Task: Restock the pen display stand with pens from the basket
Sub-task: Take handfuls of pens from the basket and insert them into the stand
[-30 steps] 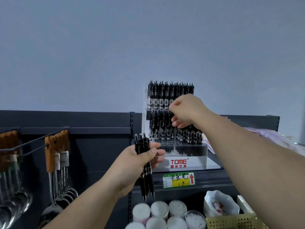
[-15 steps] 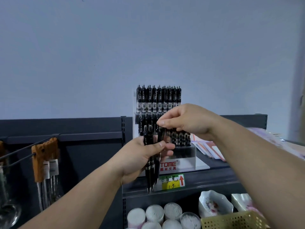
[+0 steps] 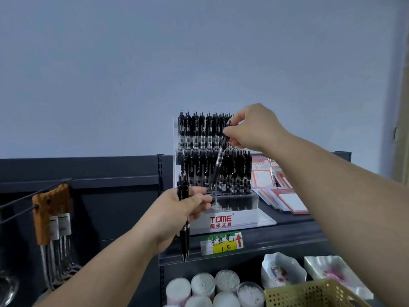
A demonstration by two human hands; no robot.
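Observation:
A clear tiered pen display stand (image 3: pixel 234 214) with a red TOME label sits on the top shelf, its upper rows full of black pens (image 3: pixel 199 131). My right hand (image 3: pixel 254 129) pinches the top of one black pen (image 3: pixel 219 160), which tilts down with its tip over the stand's front row. My left hand (image 3: pixel 179 209) grips a small bundle of black pens (image 3: pixel 184 238) upright, tips down, just left of the stand's front. The yellow perforated basket (image 3: pixel 314 295) shows at the bottom right; its inside is hidden.
A price tag (image 3: pixel 221 242) hangs on the shelf edge under the stand. Packs of notepads (image 3: pixel 281 191) lie right of the stand. Below are round cotton-swab tubs (image 3: pixel 212 289) and floral dishes (image 3: pixel 281 271). Ladles with wooden handles (image 3: pixel 52 213) hang on hooks at left.
My right hand took one pen from the bundle in my left hand and lifted it up to the right, over the stand's front row. The view shifted a little.

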